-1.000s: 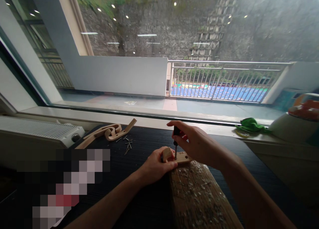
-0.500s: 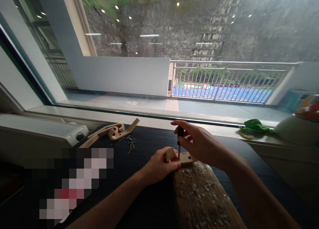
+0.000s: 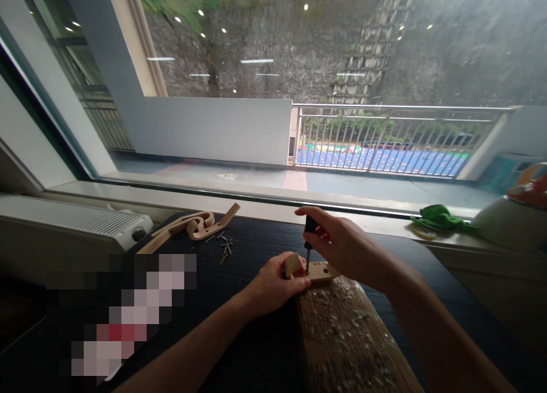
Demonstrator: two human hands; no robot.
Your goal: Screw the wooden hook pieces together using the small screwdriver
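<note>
My right hand grips the black handle of a screwdriver, which stands nearly upright. Its tip meets a hole in a pale wooden hook lying across the far end of a thick rough plank. A second dark hole shows in the hook, nearer my right hand. My left hand is closed around the hook's curled end, its thumb pressed along the near side. Whether a screw sits under the tip is too small to tell.
Several loose screws lie on the black table to the left, beside more curved wooden hooks. A white radiator stands at the left. On the windowsill at right are a green cloth and a rounded white object.
My right fingers have shifted slightly around the screwdriver handle. My left hand, the hook and the plank stay where they were.
</note>
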